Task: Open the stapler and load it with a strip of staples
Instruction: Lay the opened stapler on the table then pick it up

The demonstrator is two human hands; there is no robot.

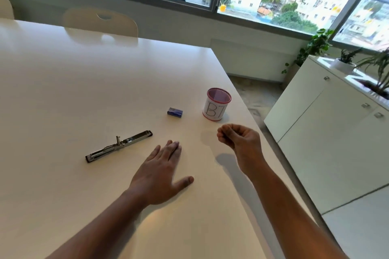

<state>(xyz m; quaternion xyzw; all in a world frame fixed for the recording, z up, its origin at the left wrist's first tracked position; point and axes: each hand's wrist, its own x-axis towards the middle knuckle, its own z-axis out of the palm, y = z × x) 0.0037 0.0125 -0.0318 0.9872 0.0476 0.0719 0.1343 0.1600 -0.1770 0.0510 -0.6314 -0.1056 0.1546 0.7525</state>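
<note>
— Starting from the left, what lies on the table (pixel 63 94)?

— The stapler (pixel 118 145), swung fully open and lying flat, a long metal strip on a dark base, slanting up to the right. It sits to the left of the left hand (pixel 160 174) and a little beyond it, near but not touching.

— And that left hand?

— Flat on the white tabletop, palm down, fingers straight and together, thumb spread out to the right. It holds nothing; it is relaxed.

— What is past its fingertips?

— A small blue box (pixel 175 112), probably the staples, lies farther out, between the two hands and beyond both. Right of the box stands a white cup (pixel 216 104) with a red rim and "B1" written on its side, just beyond the right hand (pixel 237 139).

— How is the right hand held?

— Raised above the table, fingers curled in toward the thumb as if pinching. Whether anything sits between the fingertips I cannot tell; it is too small to make out.

— Anything farther right?

— A white cabinet (pixel 315 132) with potted plants (pixel 345 59) on top.
</note>
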